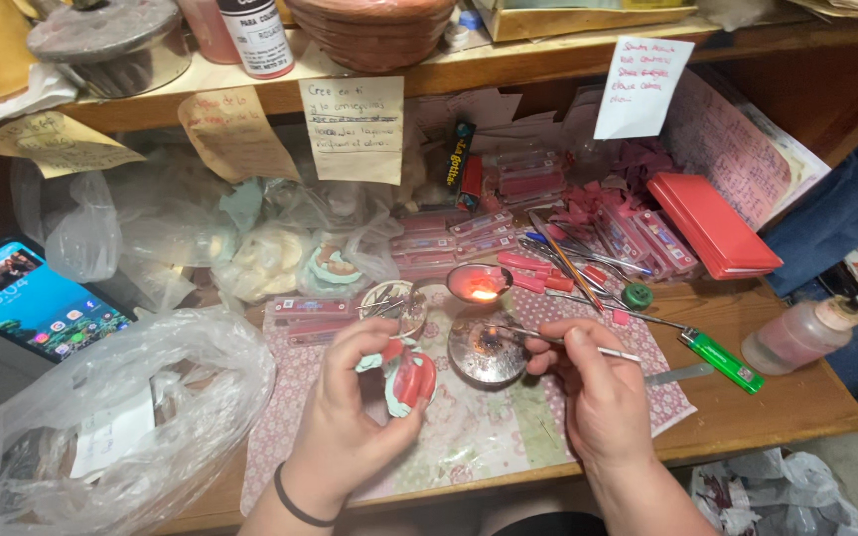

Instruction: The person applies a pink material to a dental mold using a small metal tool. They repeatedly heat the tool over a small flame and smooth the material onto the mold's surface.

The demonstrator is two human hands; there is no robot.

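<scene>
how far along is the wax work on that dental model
Done: the burner flame is lit, and red wax already sits on the pale green dental model in the left hand. In hand: the right hand holds a thin metal tool with its tip over the round metal dish. Left: cannot tell how much wax remains to be shaped; pink wax strips lie unused behind.

Lit phone screen [27, 298], blue, far left on counter. Tan & white paper notes [353, 127] hang off shelf edge. Red flat boxes [712, 223] stacked at right.
</scene>
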